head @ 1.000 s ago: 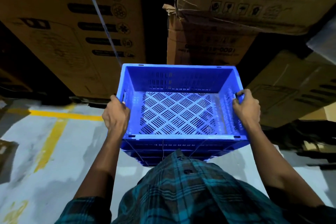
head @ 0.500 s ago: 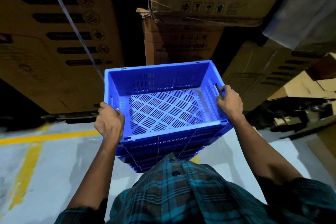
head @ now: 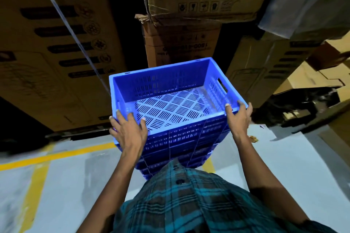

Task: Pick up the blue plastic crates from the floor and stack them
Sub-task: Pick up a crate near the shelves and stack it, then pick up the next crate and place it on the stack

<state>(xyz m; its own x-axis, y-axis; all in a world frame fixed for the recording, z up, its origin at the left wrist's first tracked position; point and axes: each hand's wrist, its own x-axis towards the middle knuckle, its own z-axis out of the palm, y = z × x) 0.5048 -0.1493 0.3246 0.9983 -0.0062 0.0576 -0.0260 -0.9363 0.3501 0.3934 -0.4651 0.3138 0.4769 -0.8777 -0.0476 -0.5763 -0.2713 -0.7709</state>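
A blue plastic crate with a slotted floor sits on top of a stack of blue crates standing on the floor in front of me. My left hand lies with spread fingers over the crate's near left corner. At the near right corner my right hand touches the rim, thumb on the top edge and fingers along the outside. The crate's right side handle slot is free. The bottom of the stack is hidden behind my checked shirt.
Large cardboard boxes stand close behind and beside the stack, more of them at the right. A strap runs diagonally at the left. Yellow lines mark the grey floor. Dark clutter lies at the right.
Both hands have left the crate's side handles and moved back to its near corners. The crate now rests on the stack, and my view has shifted left.
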